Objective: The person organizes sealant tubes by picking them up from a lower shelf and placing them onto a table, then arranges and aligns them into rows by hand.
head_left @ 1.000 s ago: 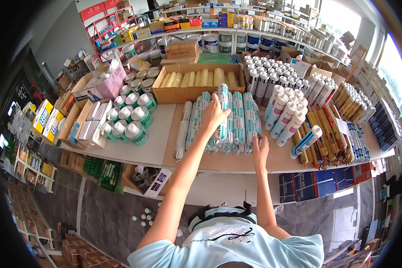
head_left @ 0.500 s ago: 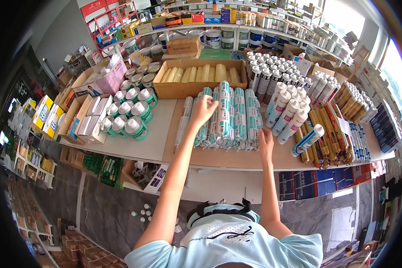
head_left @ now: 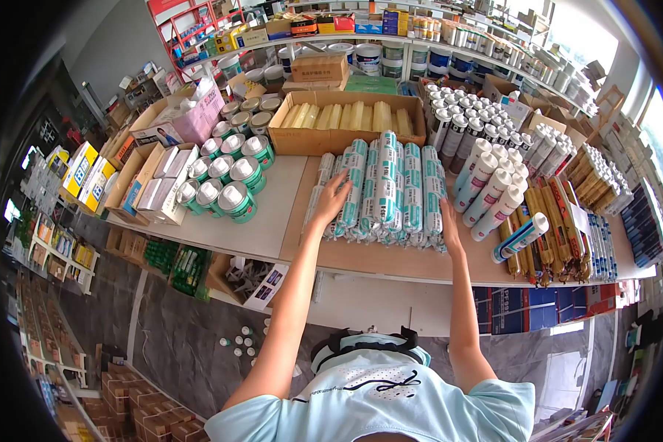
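A pile of white-and-teal sealant sausage packs [head_left: 388,184] lies on the tabletop in front of me, lengthwise away from me, with some on top of others. My left hand [head_left: 332,199] rests against the left side of the pile, its fingers stretched out and apart over the packs there. On the opposite side my right hand [head_left: 451,227] is alongside the rightmost pack, fingers extended. Neither hand is wrapped round a pack.
Green cans with white lids [head_left: 236,199] stand left on the table [head_left: 272,214]. Behind the packs is a cardboard box [head_left: 346,140] of yellowish sticks. White sealant cartridges [head_left: 486,193] and brown-gold packs [head_left: 545,247] lie to the right. Boxes sit on a shelf below.
My left hand has moved from the top of the packs to their left side, its fingers opening out. My right hand has moved slightly along the right side. The view has shifted a little.
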Tool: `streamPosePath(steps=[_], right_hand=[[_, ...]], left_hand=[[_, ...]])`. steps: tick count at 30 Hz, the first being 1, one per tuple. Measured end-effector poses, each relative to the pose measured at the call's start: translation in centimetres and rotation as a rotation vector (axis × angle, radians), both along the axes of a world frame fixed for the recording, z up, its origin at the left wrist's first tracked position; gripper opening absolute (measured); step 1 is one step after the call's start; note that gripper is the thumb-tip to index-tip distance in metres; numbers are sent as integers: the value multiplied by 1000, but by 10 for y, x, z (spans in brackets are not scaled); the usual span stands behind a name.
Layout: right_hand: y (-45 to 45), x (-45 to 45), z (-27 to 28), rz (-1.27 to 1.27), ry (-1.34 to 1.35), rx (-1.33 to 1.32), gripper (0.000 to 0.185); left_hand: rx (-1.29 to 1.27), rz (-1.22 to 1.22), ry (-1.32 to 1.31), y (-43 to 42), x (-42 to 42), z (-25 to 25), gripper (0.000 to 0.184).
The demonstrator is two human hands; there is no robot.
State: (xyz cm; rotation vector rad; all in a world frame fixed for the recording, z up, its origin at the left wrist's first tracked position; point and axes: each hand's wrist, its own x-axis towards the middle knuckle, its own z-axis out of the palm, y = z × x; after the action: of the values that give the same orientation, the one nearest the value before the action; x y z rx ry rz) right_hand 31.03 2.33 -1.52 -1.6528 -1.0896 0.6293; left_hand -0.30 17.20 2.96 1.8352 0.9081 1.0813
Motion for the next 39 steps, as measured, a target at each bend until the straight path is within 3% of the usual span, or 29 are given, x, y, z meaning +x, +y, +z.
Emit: streamPosePath(steps=[7,19,20,22,25,30,33,39], right_hand=[[6,-12,8,-30,69,-12,88],[7,-7,15,-21,61,-75,86],[-2,-10,24,-22,61,-74,86],[-22,-20,54,112,489,64,84],[-30,-21,63,123,526,67,84],[-32,-34,72,97,219,23,78],[-10,-28,39,22,44,75,69],[-11,-30,40,5,37,74,68]], left_hand=[[17,23,99,-9,8,10,53],[-44,20,32,-8,6,15,48],[86,-19,99,6,-1,10,45],[100,-60,117,11,-13,14,43],[52,-107,107,5,-17,15,44],[73,-69,74,-3,-7,0,47],[42,-6,99,-11,-2,10,48],[-9,-54,81,-22,5,24,48]])
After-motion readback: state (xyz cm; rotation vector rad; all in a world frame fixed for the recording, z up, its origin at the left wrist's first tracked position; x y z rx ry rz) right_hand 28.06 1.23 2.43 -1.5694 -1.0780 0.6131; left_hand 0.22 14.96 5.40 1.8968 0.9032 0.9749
